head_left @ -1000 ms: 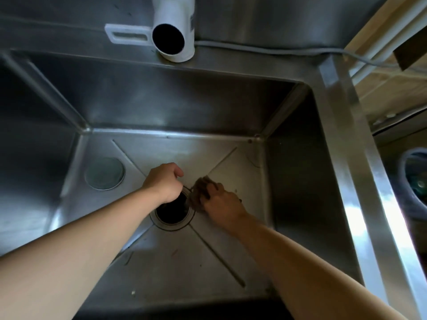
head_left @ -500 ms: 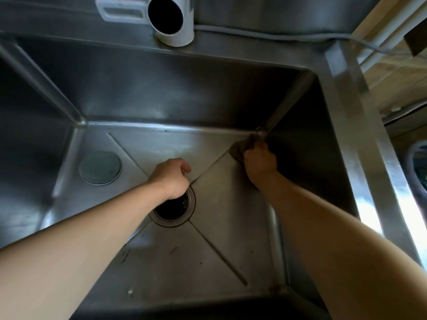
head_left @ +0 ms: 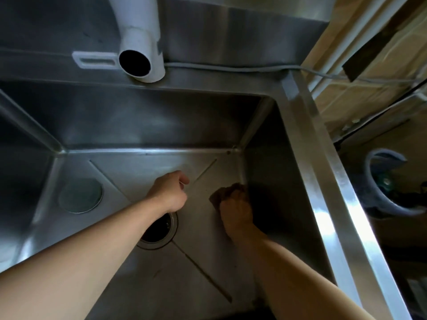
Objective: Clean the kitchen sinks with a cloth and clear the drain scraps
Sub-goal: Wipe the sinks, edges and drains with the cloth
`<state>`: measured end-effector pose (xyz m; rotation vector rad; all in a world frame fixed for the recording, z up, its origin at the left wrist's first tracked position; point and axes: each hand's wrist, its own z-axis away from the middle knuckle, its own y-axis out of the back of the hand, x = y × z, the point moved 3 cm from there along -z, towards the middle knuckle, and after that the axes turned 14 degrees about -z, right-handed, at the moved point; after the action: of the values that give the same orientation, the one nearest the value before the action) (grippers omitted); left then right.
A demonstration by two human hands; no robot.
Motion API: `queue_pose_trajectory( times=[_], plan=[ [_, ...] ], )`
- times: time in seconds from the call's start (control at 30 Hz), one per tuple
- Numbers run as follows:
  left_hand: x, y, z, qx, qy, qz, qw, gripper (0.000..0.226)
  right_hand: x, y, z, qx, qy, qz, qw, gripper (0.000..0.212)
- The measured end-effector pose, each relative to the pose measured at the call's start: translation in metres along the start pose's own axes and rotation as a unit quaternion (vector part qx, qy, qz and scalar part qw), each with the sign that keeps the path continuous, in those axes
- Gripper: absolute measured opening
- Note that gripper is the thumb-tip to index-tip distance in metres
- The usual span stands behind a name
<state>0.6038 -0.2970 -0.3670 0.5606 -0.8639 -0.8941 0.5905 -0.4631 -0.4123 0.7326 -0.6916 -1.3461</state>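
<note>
I look down into a deep steel sink [head_left: 129,125]. My right hand [head_left: 236,210] presses a dark brown cloth [head_left: 223,192] onto the sink floor, close to the right wall. My left hand [head_left: 169,191] is a closed fist just above the open round drain [head_left: 161,229], which my forearm partly covers; I cannot tell whether the fist holds anything. A round flat metal cover [head_left: 80,195] lies on the floor at the left. A small dark speck [head_left: 228,152] sits in the far right corner.
A white pipe spout [head_left: 139,58] hangs over the sink's back rim, with a white bracket [head_left: 94,62] and a grey cable [head_left: 231,69] beside it. The shiny right rim [head_left: 328,204] borders a lower area with a round grey-rimmed container [head_left: 383,181].
My right hand has drawn the cloth back from the far right corner along the right wall toward me. The left fist has stayed over the drain. The camera view shifted slightly.
</note>
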Motion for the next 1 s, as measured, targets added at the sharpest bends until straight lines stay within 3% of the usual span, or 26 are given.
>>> queue_pose_trajectory(
  times=[0.47, 0.67, 0.73, 0.8, 0.87, 1.0],
  plan=[
    [0.006, 0.004, -0.048, -0.017, -0.014, -0.016, 1.0, 0.034, 0.006, 0.071, -0.096, 0.146, 0.011, -0.053, 0.988, 0.041],
    [0.003, 0.006, -0.036, -0.014, -0.007, -0.016, 1.0, 0.035, -0.008, 0.046, -0.067, 0.202, 0.103, -0.016, 0.974, 0.051],
    [0.002, 0.007, -0.026, -0.009, -0.007, -0.008, 1.0, 0.034, -0.025, 0.04, -0.036, 0.172, 0.13, -0.034, 0.976, 0.043],
    [-0.001, 0.006, -0.015, -0.009, -0.004, 0.0, 1.0, 0.034, -0.04, 0.02, -0.013, 0.092, 0.191, -0.012, 0.977, 0.035],
    [-0.006, 0.004, -0.004, -0.013, 0.003, -0.002, 1.0, 0.034, -0.05, 0.006, 0.006, 0.075, 0.205, 0.04, 0.975, 0.044],
    [-0.022, 0.002, 0.007, -0.013, 0.025, 0.007, 1.0, 0.03, -0.043, 0.005, 0.015, -0.008, 0.235, 0.018, 0.972, 0.039]
  ],
)
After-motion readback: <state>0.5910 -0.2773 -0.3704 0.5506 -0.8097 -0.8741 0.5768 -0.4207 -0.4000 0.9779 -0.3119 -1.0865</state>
